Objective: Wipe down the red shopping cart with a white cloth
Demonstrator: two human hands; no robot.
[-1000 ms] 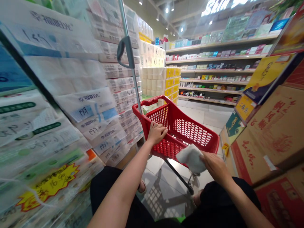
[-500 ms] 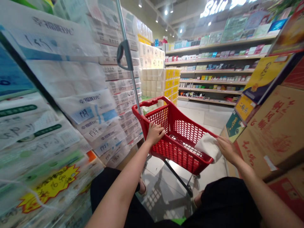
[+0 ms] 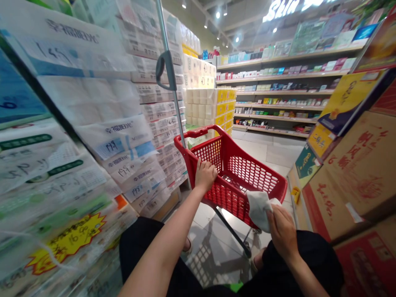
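A red plastic shopping basket on wheels (image 3: 244, 173) stands on the tiled floor in front of me, with its tall grey pull handle (image 3: 168, 70) rising at its far left. My left hand (image 3: 205, 175) is closed over the basket's near left rim. My right hand (image 3: 282, 231) grips a white cloth (image 3: 258, 208) and presses it against the outside of the basket's near right corner. The basket looks empty inside.
Stacked packs of toilet paper and tissue (image 3: 93, 136) with price signs fill the left side. Cardboard boxes (image 3: 355, 173) stand close on the right. Shelves of small goods (image 3: 278, 99) run across the far end of the aisle. My knees in dark clothing are at the bottom.
My right hand with the cloth has slid from the basket's right rim down and back to its near right corner. My left hand has stayed on the left rim.
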